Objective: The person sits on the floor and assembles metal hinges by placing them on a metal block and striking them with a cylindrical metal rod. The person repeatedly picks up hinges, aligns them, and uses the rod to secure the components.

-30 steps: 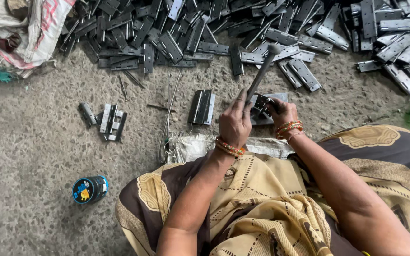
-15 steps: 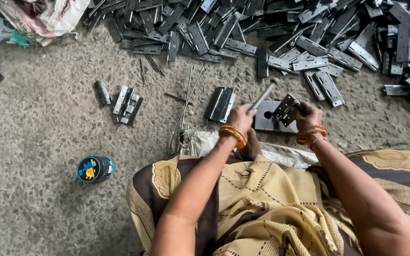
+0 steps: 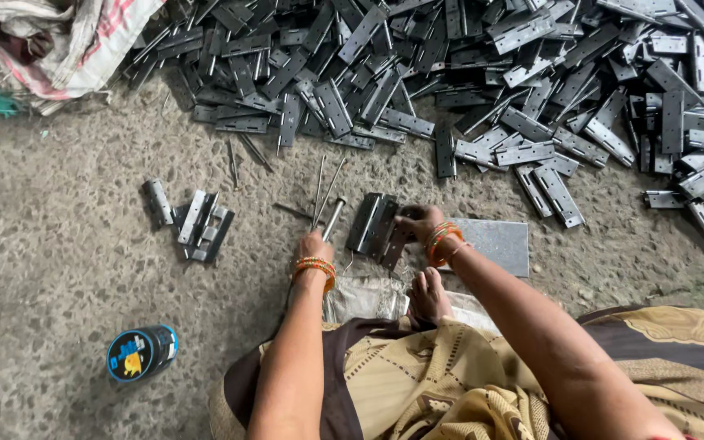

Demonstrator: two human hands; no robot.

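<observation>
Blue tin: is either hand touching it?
No: the blue tin lies alone on the floor, apart from the left hand and right hand.

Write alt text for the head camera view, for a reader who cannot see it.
A seated person's left hand holds a thin metal rod while the right hand rests on a small stack of dark metal hinges on a concrete floor. A large heap of hinges fills the top, and a blue tin lies at lower left.

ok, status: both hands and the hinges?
Left hand grips metal rod. Right hand on small hinge stack. Steel plate beside it.
</observation>
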